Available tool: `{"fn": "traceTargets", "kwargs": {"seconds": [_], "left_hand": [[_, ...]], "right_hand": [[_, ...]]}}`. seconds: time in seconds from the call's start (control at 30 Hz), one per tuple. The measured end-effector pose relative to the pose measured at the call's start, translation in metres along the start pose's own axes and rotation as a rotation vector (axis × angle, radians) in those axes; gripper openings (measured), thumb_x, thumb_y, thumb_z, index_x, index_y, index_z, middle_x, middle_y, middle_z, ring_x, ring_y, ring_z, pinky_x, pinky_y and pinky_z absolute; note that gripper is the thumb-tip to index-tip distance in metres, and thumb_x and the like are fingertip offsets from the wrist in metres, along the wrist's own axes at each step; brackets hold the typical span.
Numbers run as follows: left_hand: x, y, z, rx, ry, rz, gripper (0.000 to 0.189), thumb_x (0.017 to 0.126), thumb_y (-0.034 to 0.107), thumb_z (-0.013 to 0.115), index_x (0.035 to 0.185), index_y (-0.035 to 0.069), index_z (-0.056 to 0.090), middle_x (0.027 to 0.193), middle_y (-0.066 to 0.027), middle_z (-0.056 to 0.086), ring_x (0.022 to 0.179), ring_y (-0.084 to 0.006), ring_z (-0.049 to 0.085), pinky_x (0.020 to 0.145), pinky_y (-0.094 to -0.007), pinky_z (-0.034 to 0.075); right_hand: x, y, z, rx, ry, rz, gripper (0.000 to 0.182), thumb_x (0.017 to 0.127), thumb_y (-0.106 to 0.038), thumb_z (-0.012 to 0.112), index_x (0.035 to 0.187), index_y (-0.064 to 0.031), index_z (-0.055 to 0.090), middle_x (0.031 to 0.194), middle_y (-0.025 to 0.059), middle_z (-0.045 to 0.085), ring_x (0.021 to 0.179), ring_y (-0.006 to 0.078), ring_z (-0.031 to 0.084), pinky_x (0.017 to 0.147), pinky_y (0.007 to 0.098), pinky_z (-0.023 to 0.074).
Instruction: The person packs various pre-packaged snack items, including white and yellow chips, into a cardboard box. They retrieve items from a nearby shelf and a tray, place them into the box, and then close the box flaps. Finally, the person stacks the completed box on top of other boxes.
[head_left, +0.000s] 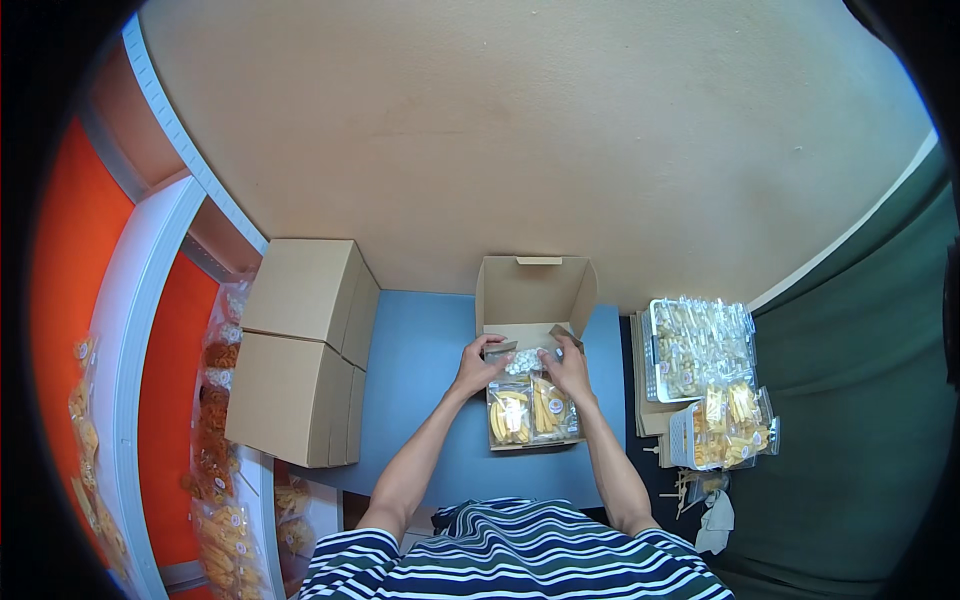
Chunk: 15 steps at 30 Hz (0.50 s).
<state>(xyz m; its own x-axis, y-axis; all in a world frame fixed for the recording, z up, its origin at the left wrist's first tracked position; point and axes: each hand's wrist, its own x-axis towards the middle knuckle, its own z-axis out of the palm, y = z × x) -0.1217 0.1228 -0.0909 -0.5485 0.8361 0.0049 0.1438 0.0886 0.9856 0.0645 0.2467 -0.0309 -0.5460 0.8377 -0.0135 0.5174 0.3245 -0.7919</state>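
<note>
An open cardboard box (536, 292) stands on the blue table before me, its lid raised at the far side. Between my left hand (480, 365) and my right hand (568, 369) is a clear bag of small white pieces (526, 362), held by both at its sides in the box's upper part. Nearer to me in the box lie two clear bags of yellow stick-shaped snacks, a left one (510, 415) and a right one (550, 411). My right forearm passes beside the right bag. Small cardboard flaps show by the fingers of both hands.
Closed cardboard boxes (289, 397) are stacked at the table's left. A shelf (142, 300) with bagged snacks (225, 540) stands farther left. On the right are a white basket of clear bags (652, 375), a smaller basket (681, 439), flat cardboard and a green curtain (840, 420).
</note>
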Motion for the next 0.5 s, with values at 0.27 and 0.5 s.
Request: {"fn": "traceTargets", "kwargs": {"seconds": [0.27,0.5], "left_hand": [[0.0,0.012,0.0,0.121,-0.072,-0.037,0.05,0.075,0.024,0.093,0.114,0.002,0.072,0.108,-0.0106,0.076,0.102,-0.0176,0.069,0.095,-0.0331,0.054],[0.004,0.015,0.002,0.093,-0.095,-0.012,0.051,0.072,0.025,0.094,0.113,0.002,0.073,0.109,-0.0126,0.076,0.103,-0.0203,0.07,0.095,-0.0347,0.055]], "right_hand": [[-0.005,-0.02,-0.021,-0.224,0.005,-0.06,0.041,0.09,-0.019,0.073,0.124,0.0034,0.066,0.116,0.0276,0.071,0.106,0.0456,0.068,0.09,0.0541,0.0532],[0.022,-0.001,-0.037,-0.498,0.17,-0.341,0.034,0.081,0.001,0.063,0.114,0.0014,0.071,0.1,0.0245,0.074,0.099,0.0407,0.065,0.09,0.0542,0.0493]]}}
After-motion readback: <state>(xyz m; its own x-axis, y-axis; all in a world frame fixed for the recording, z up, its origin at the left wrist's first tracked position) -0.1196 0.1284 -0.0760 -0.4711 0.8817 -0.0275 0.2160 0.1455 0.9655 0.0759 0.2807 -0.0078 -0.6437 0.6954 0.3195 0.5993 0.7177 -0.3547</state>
